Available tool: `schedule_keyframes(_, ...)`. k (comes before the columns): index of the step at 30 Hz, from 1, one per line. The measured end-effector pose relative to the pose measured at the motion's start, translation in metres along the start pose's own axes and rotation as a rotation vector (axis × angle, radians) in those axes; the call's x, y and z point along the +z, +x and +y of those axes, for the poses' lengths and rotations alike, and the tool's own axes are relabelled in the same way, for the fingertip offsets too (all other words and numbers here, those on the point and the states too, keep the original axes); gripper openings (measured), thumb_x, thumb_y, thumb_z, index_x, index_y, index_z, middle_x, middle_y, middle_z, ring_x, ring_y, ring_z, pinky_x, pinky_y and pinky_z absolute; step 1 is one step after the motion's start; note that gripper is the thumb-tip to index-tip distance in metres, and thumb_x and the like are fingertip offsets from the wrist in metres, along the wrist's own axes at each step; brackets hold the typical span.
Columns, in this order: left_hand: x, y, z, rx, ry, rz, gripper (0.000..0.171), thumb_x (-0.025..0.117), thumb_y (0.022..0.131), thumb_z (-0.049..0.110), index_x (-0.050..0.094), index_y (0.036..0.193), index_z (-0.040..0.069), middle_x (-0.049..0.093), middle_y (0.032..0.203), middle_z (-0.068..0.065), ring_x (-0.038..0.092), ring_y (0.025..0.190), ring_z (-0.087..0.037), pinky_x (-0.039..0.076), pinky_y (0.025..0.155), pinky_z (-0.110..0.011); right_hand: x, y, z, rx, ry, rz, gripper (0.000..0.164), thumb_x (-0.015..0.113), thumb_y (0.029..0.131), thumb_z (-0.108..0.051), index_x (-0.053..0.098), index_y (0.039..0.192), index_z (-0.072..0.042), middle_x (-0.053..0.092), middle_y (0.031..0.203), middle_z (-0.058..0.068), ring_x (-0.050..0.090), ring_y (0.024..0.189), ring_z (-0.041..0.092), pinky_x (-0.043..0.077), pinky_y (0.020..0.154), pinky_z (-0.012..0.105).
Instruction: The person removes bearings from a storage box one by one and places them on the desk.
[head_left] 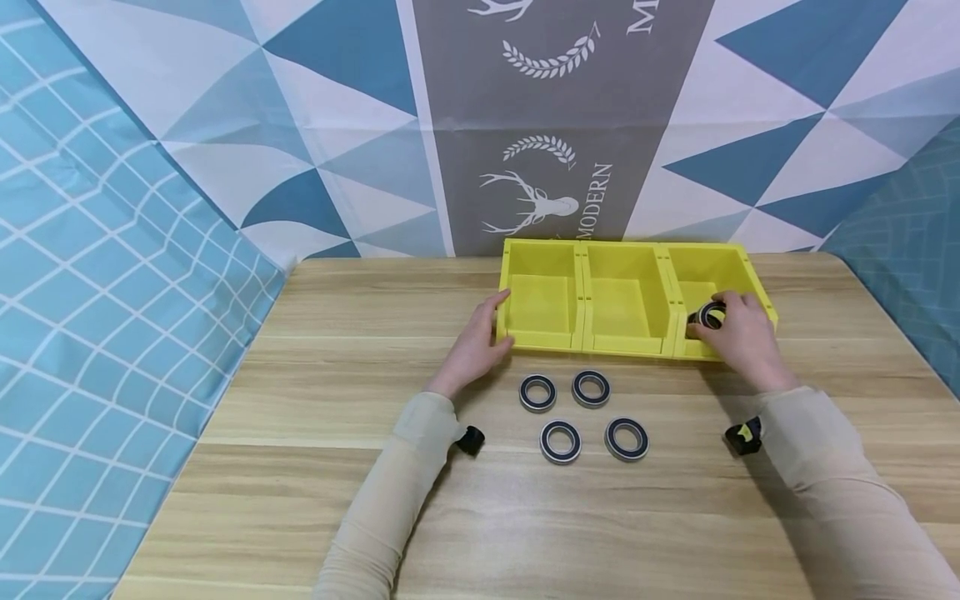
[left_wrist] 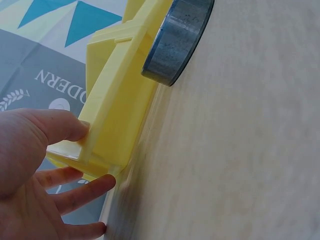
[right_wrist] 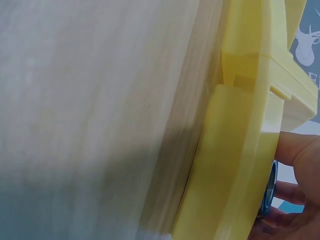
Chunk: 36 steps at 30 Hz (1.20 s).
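My right hand [head_left: 742, 337] reaches into the right compartment of a yellow divided bin [head_left: 622, 344] and pinches a ball bearing [head_left: 702, 315] between thumb and fingers. In the right wrist view that bearing [right_wrist: 270, 189] shows partly, behind the bin's front wall. Something dark shows just beside it in the compartment. At the bin's left end, my left hand [head_left: 480, 337] holds the side, its thumb on the rim in the left wrist view and its other fingers spread along the end wall. The left and middle compartments show bare floors.
In front of the bin, several bearings lie flat on the wood table [head_left: 337, 500], including a front-left one [head_left: 546, 448] and a front-right one [head_left: 612, 445]. A patterned cloth [head_left: 360, 133] hangs right behind the bin. Small black devices [head_left: 471, 441] sit at both wrists.
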<state>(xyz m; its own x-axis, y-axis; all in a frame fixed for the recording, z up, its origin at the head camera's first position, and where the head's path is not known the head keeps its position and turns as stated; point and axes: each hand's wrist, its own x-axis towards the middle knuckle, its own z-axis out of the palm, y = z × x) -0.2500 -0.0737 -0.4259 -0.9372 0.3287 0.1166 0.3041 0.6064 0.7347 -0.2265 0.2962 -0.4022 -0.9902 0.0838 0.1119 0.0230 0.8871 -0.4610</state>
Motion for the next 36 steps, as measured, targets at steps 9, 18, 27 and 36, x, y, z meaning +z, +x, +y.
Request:
schedule_keyframes(9, -0.001, 0.000, 0.001, 0.000, 0.007, -0.004, 0.074, 0.060, 0.085, 0.013, 0.018, 0.145, 0.023, 0.029, 0.143, -0.009, 0.037, 0.126, -0.021, 0.031, 0.107, -0.036, -0.002, -0.009, -0.007, -0.007, 0.041, 0.044, 0.060, 0.065, 0.080, -0.021, 0.040, 0.123, 0.011, 0.030, 0.119, 0.037, 0.038, 0.096, 0.046, 0.040, 0.080, 0.060)
schedule_keyframes(18, 0.000, 0.000, 0.000, 0.003, -0.007, -0.002, 0.074, 0.060, 0.085, 0.012, 0.018, 0.145, 0.023, 0.028, 0.144, -0.008, 0.038, 0.125, -0.022, 0.032, 0.105, -0.037, -0.006, -0.018, -0.014, -0.011, 0.083, 0.095, 0.060, 0.067, 0.079, -0.020, 0.041, 0.123, 0.011, 0.029, 0.117, 0.034, 0.039, 0.093, 0.043, 0.041, 0.078, 0.058)
schedule_keyframes(27, -0.001, 0.000, 0.000, 0.030, 0.010, 0.001, 0.073, 0.060, 0.085, 0.011, 0.018, 0.144, 0.019, 0.029, 0.144, -0.011, 0.035, 0.127, -0.023, 0.030, 0.107, -0.035, -0.002, -0.034, -0.019, -0.101, 0.064, 0.131, 0.051, 0.069, 0.076, -0.014, 0.046, 0.113, 0.014, 0.032, 0.110, 0.033, 0.038, 0.091, 0.042, 0.040, 0.076, 0.056)
schedule_keyframes(36, -0.001, 0.000, 0.000, 0.025, 0.016, -0.003, 0.073, 0.060, 0.085, 0.012, 0.018, 0.145, 0.019, 0.026, 0.146, -0.010, 0.032, 0.130, -0.022, 0.026, 0.109, -0.035, 0.003, -0.051, -0.025, -0.180, 0.036, 0.116, 0.053, 0.073, 0.072, -0.014, 0.049, 0.111, 0.012, 0.036, 0.100, 0.027, 0.039, 0.081, 0.035, 0.042, 0.064, 0.047)
